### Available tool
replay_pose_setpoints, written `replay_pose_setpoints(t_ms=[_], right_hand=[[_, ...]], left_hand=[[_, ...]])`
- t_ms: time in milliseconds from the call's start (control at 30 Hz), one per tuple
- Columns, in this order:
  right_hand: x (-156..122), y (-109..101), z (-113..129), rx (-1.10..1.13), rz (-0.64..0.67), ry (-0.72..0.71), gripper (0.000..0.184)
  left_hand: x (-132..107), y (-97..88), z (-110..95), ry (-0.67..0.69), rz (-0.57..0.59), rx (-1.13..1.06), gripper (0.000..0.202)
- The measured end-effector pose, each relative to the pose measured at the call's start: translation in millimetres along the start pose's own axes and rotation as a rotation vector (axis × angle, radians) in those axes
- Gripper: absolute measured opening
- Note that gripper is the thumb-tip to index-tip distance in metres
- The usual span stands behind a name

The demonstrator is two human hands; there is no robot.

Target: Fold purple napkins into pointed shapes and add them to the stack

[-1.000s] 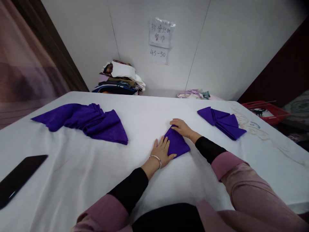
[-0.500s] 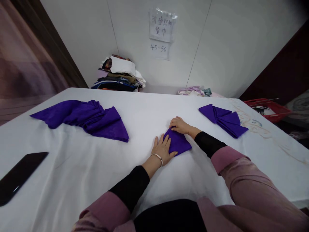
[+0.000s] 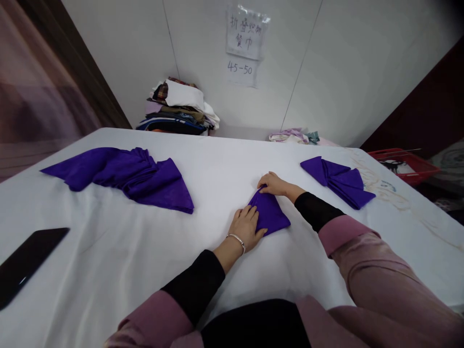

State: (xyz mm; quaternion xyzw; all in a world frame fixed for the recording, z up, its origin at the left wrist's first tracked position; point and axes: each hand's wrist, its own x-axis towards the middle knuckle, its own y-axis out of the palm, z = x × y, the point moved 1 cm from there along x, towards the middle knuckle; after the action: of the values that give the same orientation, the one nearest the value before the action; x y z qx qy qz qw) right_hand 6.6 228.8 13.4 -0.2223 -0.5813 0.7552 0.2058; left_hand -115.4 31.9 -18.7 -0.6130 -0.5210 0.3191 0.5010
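A small purple napkin [image 3: 271, 214], folded into a triangle, lies on the white table [image 3: 108, 251] in front of me. My left hand [image 3: 247, 225] rests on its near left corner, fingers curled over the cloth edge and gripping it. My right hand [image 3: 272, 184] pinches the napkin's far tip with closed fingers. Both arms wear black sleeves under pink cuffs.
A pile of unfolded purple napkins [image 3: 123, 176] lies at the left. A folded purple napkin [image 3: 339, 181] sits at the right. A black phone [image 3: 25, 263] lies near the left edge. Stacked clothes [image 3: 179, 108] and a red basket [image 3: 404, 164] stand beyond the table.
My left hand's fingers went from lying flat and spread to curled onto the napkin's edge. My right hand's fingers closed into a pinch at the far tip. The napkin looks slightly narrower.
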Motion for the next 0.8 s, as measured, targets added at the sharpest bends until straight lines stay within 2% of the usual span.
replay_pose_setpoints(t_ms=[333, 567, 800], right_hand=[[2, -11, -8, 0.020, 0.110, 0.050, 0.014], [5, -14, -14, 0.069, 0.132, 0.078, 0.019], [-1, -18, -27, 0.203, 0.134, 0.135, 0.022]], left_hand=[[0, -0.7, 2, -0.014, -0.013, -0.079, 0.054], [2, 0.8, 8, -0.136, -0.070, -0.114, 0.050], [3, -3.7, 7, -0.154, -0.129, -0.123, 0.040]])
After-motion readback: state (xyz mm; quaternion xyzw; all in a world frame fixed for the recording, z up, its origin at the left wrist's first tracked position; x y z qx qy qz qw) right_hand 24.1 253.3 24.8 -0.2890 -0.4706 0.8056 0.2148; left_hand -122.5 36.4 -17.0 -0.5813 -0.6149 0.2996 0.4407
